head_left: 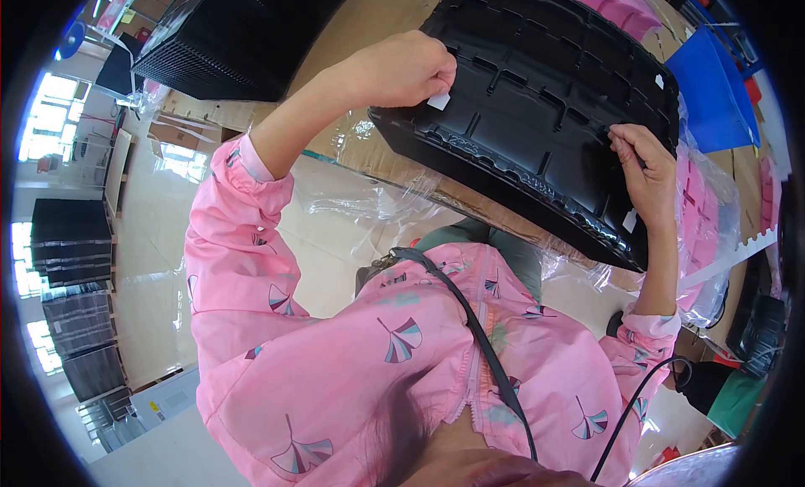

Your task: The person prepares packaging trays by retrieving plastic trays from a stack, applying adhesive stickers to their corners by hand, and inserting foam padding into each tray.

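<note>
A black molded plastic tray (520, 109) with rows of raised ridges lies tilted in front of me. At its near left corner my left hand (411, 69) is closed, its fingertips pinched at a small white sticker (438, 101). My right hand (644, 164) is over the tray's right part, thumb and fingers pressed together; whatever they hold, if anything, is too small to make out. Beneath that wrist, another white sticker (629, 221) sits on the near right corner. More white stickers (660, 82) mark the far corners.
A tall stack of black trays (226, 42) stands at the left on the cardboard-covered table (344, 34). Right of the tray are a blue bin (713, 88) and pink molded pieces (698, 210) in clear plastic. More black stacks (71, 244) stand on the floor at far left.
</note>
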Demonstrator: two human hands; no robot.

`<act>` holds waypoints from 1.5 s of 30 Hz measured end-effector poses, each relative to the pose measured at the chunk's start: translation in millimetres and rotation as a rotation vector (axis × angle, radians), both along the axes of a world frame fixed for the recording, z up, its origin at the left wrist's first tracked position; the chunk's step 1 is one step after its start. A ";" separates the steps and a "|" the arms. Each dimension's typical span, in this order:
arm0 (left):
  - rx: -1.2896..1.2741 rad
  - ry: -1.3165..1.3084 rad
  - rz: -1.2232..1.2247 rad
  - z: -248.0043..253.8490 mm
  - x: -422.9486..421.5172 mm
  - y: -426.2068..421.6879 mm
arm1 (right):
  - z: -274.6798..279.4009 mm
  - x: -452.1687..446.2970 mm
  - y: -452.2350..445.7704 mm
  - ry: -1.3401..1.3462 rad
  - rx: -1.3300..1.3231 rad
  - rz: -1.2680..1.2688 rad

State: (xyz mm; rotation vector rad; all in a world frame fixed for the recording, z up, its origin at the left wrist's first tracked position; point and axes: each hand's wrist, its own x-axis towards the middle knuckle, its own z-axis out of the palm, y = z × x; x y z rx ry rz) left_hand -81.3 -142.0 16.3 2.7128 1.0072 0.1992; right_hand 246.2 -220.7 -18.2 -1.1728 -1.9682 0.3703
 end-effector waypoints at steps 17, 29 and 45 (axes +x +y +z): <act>-0.001 -0.223 -0.069 12.0 -27.2 -36.1 | 4.3 1.7 -1.7 0.001 0.103 -0.039; -0.694 -0.775 0.042 14.7 64.7 -8.3 | 15.7 49.5 -60.3 -0.338 -0.169 -0.213; -1.111 -0.847 0.071 2.2 154.7 9.9 | 20.1 35.3 -61.0 -0.623 -0.178 -0.230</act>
